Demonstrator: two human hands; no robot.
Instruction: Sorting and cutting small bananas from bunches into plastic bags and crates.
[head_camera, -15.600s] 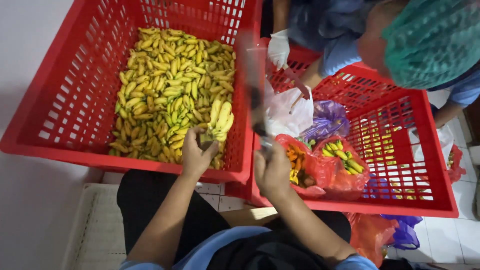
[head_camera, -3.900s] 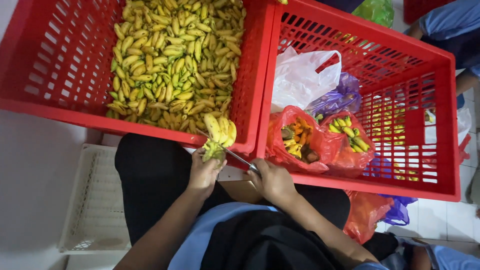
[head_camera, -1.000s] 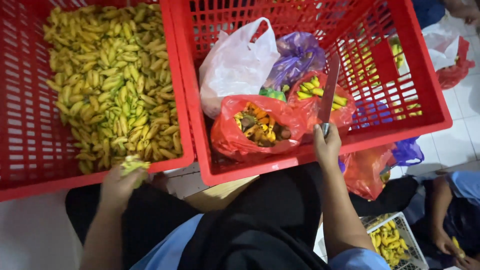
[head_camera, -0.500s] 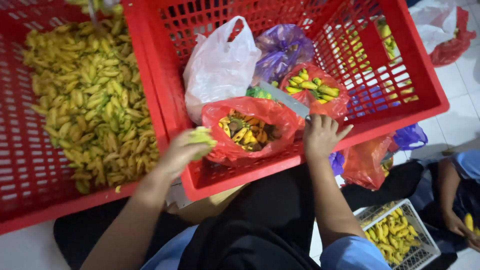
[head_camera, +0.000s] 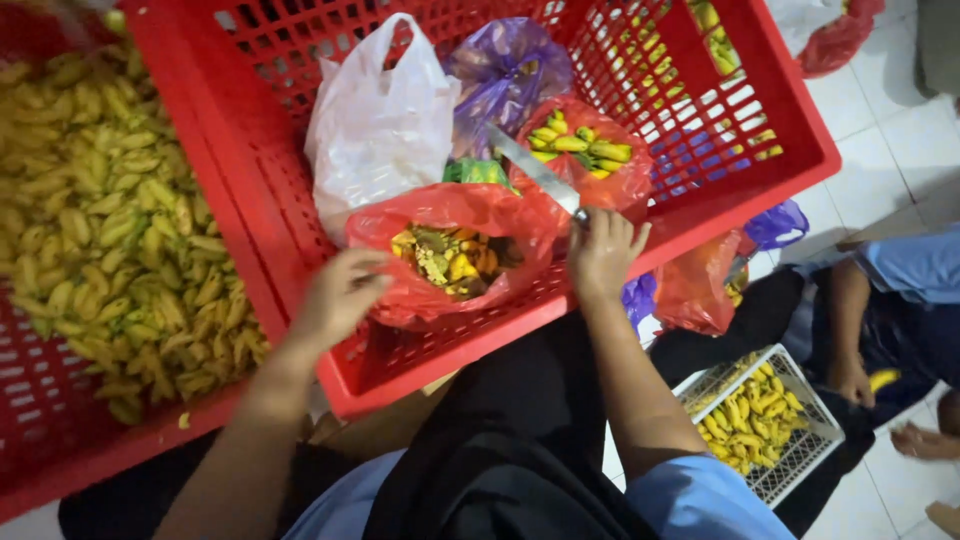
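Two red crates are sitting in front of you, and both of your hands are working at the right-hand one. Your left hand is pressing against the near rim of an open red plastic bag; the fingers are curled onto the plastic, though you cannot tell from here whether they are pinching it or only resting on it. That bag is lying in the near part of the crate and is holding yellow and brownish scraps.

Your right hand is closing around the handle of a knife, whose blade is slanting up and away over the bag's far edge. The hand is sitting right at the crate's near wall.

Behind the open bag, a white plastic bag and a purple one are leaning together, and a second red bag is showing small green-yellow bananas.

The left crate is holding a deep heap of loose small bananas.

Down at your right, another person in dark trousers is sitting on the tiled floor, with a white wire basket of bananas just beside them.
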